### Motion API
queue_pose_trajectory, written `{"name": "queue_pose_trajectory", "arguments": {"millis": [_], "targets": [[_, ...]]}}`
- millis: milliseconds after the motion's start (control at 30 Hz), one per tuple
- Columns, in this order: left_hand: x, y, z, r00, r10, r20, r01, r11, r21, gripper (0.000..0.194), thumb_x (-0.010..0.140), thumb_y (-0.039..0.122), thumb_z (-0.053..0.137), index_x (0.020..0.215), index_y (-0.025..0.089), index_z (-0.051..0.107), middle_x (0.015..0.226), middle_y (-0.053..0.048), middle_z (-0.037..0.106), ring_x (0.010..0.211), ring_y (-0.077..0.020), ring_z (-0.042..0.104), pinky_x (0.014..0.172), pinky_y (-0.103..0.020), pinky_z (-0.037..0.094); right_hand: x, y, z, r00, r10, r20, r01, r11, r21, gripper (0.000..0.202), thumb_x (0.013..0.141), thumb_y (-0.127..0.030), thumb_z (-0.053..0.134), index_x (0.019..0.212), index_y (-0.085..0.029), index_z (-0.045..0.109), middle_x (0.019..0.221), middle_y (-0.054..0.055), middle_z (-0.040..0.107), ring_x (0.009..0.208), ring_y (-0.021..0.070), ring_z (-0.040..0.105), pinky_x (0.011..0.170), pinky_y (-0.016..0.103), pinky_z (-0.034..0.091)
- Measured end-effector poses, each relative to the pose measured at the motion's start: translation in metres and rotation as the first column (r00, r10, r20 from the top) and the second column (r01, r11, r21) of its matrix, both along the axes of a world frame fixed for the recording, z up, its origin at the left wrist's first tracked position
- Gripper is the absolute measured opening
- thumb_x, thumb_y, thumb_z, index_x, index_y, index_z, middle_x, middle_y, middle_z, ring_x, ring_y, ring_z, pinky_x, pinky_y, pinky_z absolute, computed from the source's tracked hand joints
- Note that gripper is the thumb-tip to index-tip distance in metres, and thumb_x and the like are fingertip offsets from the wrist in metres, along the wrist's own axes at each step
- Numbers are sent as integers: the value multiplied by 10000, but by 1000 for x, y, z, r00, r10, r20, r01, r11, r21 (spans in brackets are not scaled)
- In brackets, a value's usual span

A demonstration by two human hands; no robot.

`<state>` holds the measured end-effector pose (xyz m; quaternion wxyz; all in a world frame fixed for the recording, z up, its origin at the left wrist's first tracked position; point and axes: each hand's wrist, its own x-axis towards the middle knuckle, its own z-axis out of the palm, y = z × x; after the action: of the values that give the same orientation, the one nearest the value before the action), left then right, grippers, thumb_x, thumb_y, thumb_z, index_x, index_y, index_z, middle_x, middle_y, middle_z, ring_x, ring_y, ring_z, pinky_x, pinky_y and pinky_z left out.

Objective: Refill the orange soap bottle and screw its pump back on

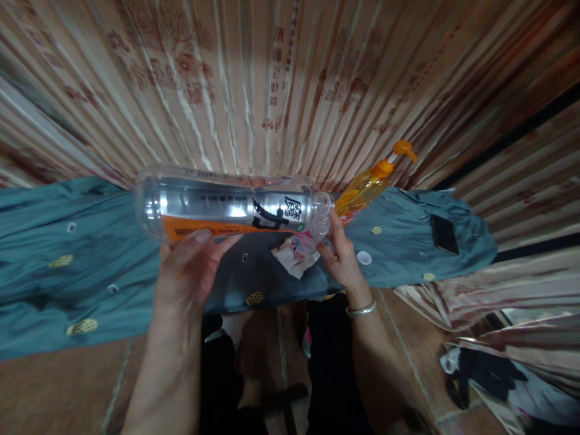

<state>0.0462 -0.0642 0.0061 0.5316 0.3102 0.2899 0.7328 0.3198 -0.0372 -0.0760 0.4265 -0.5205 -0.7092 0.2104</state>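
Observation:
A large clear plastic bottle [217, 202] with a silver and orange label lies sideways in the air above the cloth-covered table. My left hand [188, 263] holds it from below near its base, fingers mostly hidden behind it. At the neck end, my right hand [341, 251] has thumb and fingers closed round clear plastic by the bottle's mouth; its exact shape is hard to make out. Under the neck lies a crumpled white and pink packet [296, 257]. Just behind my right hand stands a yellow pump bottle [365, 187] with an orange pump head.
A small white round cap [364, 258] lies right of my right hand. Farther right is a black phone [444, 234]. The teal cloth [104, 241] covers a narrow table, with a pleated curtain [235, 90] right behind it. A bag-like bundle [489, 374] lies on the floor.

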Motion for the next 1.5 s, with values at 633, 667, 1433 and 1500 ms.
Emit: {"name": "queue_pose_trajectory", "arguments": {"millis": [633,667,1433,1500], "targets": [[1,-2,4,998,0,-60,-2,999,-36,505,651,288,977,1097,321,743,972,-14,832,1310,-393,725,1008,-582,673,4,2,1,1000,17,-24,-18,999,-30,781,952,-287,520,1718,-230,378,1684,78,577,1594,334,503,1333,584,420],[1,-1,4,998,-2,-59,0,999,-33,513,648,287,981,1100,319,742,968,-14,833,1306,-393,727,1007,-582,674,4,3,1,999,11,-37,-13,999,-32,755,963,-291,497,1709,-233,398,1692,72,569,1616,326,475,1347,590,394],[4,0,5,1000,16,3,-16,1000,-8,659,625,208,980,1221,349,738,1138,-41,838,1236,-376,760,950,-545,709,3,6,-1,999,-31,-42,30,999,-24,609,1115,-481,340,1671,-273,475,1664,61,598,1659,283,416,1347,562,398],[3,0,4,1000,13,-1,-13,1000,-13,655,621,204,976,1217,340,741,1152,-43,839,1225,-370,766,937,-529,712,3,5,-1,998,-33,-46,32,999,-22,619,1121,-522,328,1668,-275,480,1671,66,591,1658,287,418,1344,560,400]]}}
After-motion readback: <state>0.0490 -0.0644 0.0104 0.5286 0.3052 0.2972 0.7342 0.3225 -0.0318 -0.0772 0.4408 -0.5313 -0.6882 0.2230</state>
